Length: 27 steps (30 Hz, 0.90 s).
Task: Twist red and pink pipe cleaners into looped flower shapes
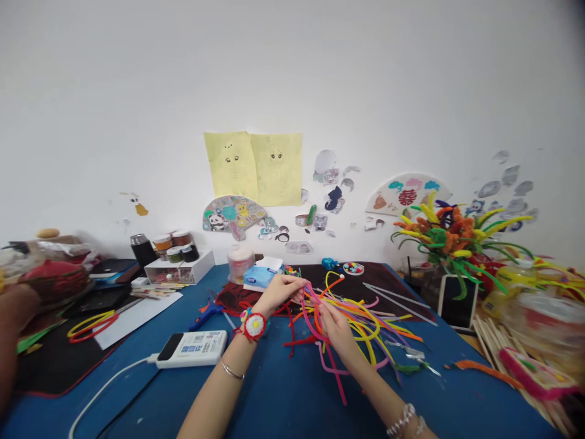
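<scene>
My left hand point(278, 294) and my right hand point(336, 326) meet above the blue table top point(137, 402), both pinching a loose bunch of multicoloured pipe cleaners point(361, 323). Pink, yellow, orange and purple stems fan out to the right and hang down past my right wrist. The exact stems between my fingers are hidden by the hands. A red-and-white flower bracelet point(255, 326) circles my left wrist, and a thin silver bangle point(231, 368) sits lower on that arm.
A white power bank point(192, 349) with a cable lies left of my hands, near a blue glue gun point(205, 316). Behind stand a tissue pack point(260, 277) and jars on a white organiser point(178, 268). A pipe-cleaner bouquet point(457, 244) stands right. Another person's arm point(18, 311) enters at left.
</scene>
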### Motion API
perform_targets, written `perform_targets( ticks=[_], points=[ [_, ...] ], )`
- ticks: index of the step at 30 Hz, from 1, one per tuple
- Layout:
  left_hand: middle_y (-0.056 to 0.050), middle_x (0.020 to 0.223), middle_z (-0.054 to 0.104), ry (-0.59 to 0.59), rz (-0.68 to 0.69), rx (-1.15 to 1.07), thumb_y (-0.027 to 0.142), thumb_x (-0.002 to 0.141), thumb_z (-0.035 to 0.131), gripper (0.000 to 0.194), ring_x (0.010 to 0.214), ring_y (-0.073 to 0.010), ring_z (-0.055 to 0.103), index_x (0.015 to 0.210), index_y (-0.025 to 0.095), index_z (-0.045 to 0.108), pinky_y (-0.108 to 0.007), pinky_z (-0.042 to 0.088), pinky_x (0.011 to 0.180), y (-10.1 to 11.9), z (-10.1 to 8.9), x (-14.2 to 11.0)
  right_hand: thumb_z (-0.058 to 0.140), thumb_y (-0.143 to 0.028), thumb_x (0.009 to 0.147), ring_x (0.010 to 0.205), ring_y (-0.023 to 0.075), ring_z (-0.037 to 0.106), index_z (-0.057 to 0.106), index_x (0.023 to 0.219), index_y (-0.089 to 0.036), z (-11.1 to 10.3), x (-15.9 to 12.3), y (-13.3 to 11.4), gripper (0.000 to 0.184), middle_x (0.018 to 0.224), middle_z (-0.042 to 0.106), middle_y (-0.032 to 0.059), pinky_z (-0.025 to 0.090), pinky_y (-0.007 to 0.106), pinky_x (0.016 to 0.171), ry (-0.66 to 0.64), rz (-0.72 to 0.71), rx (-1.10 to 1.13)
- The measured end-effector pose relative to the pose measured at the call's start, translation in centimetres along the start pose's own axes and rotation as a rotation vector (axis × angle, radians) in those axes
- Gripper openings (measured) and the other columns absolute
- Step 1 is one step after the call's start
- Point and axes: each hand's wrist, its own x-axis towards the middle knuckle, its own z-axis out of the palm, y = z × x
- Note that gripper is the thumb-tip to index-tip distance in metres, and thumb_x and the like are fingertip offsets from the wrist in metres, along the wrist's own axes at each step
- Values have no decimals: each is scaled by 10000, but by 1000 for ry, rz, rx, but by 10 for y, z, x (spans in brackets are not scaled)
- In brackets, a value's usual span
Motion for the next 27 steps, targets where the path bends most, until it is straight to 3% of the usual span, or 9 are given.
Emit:
perform_targets(
  ticks=[3,7,12,18,23,27],
  points=[
    [-35,560,626,11,8,32,437,650,620,346,513,-124,563,775,119,676,-252,472,558,-2,2,-1,342,-538,800,608,198,538,545,1139,-159,2,-1,1,547,584,557,38,445,319,555,103,-9,18],
    [-21,540,596,47,96,97,422,684,587,310,484,-102,529,648,119,641,-225,441,518,-3,2,-1,378,-493,806,529,161,486,521,1150,-152,5,-1,7,504,606,547,28,411,288,481,96,35,48],
    [3,508,560,218,149,-17,385,682,602,274,449,-82,503,605,123,593,-203,406,476,-1,-11,2,475,-444,782,505,125,432,475,1141,-184,4,0,8,444,706,548,21,372,256,462,111,69,115],
    [-30,554,590,260,93,-138,411,659,622,307,474,-95,537,636,106,586,-228,444,521,-3,-33,3,522,-426,765,545,124,457,575,876,-179,2,2,9,277,682,509,13,399,274,550,26,74,163],
    [-10,535,562,231,62,-236,398,647,635,300,448,-76,513,649,106,563,-212,426,500,-10,-39,5,486,-519,754,555,126,476,579,822,-176,12,-1,14,362,790,573,62,392,270,488,-174,187,515],
    [2,523,544,255,63,-316,365,655,632,267,449,-61,495,670,107,563,-188,400,486,-14,-40,8,502,-498,758,539,114,472,563,777,-182,19,-3,12,323,832,611,72,371,251,469,-170,202,681]
  ],
)
